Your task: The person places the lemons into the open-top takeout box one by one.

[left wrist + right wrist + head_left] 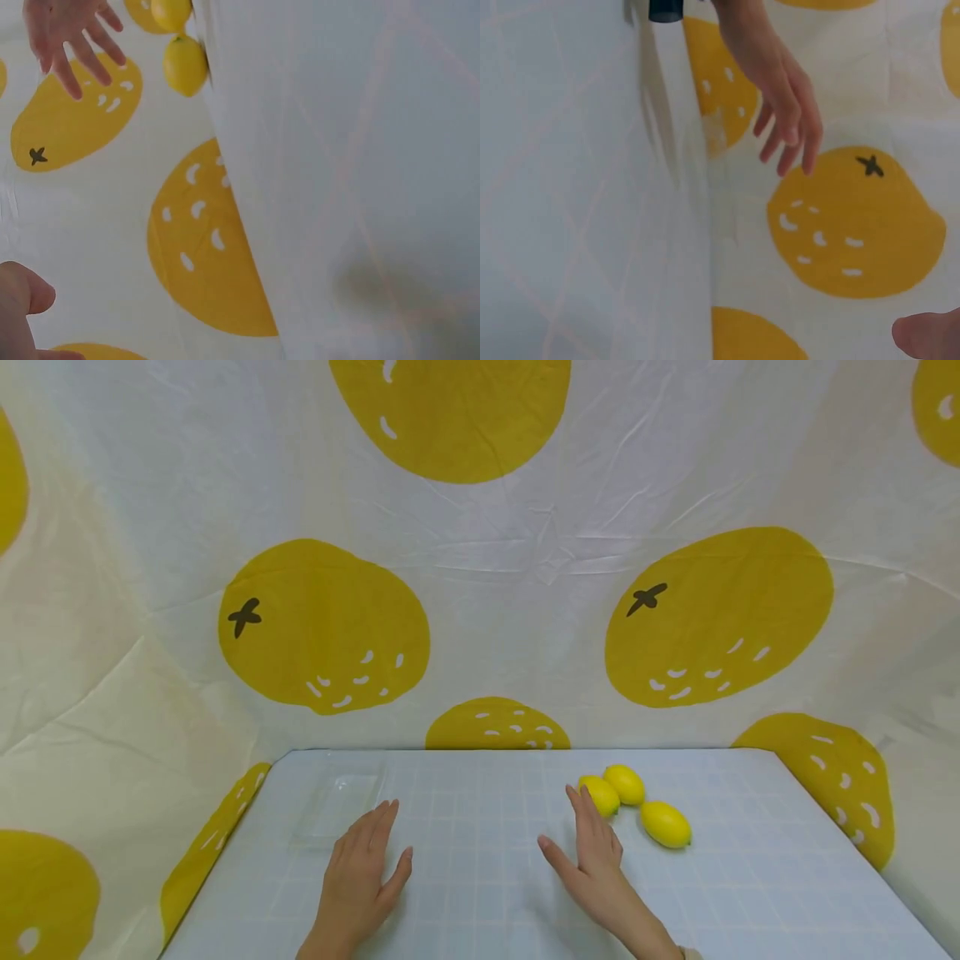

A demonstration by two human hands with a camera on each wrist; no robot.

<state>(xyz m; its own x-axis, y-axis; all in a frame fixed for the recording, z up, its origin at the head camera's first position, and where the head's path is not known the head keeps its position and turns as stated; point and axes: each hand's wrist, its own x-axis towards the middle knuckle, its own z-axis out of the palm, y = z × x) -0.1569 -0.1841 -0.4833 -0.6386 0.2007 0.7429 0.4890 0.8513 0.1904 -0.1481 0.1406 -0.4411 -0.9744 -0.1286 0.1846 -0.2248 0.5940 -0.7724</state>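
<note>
Yellow stood out against the pale gridded worktop (487,893): three plastic-looking lemons lay bunched together toward its far right part. Taking the nearest lemon (600,795) as the landmark, a second lemon (625,783) sat touching it just behind and to the right, and a third lemon (665,823) lay just to the right and nearer the person, close beside but seemingly apart. Lying on their sides, they rested where a round thing settles on a flat cloth.

The right hand (596,856) was open, fingers straight and together, thumb spread; its fingertips reached the near side of the landmark lemon, touching it or just short of it, which I could not tell. It held nothing. From the left wrist view that same hand (67,37) showed spread fingers beside two of the lemons.

The left hand (367,877) lay well to the left of the landmark lemon, also open and flat over the worktop, gripping nothing. Just beyond its fingertips, far to the left of the lemon, sat a clear shallow tray (337,806), empty as far as could be seen.

Behind the lemons hung a white cloth backdrop (525,610) printed with large yellow fruit shapes, draped round the sides as well.
</note>
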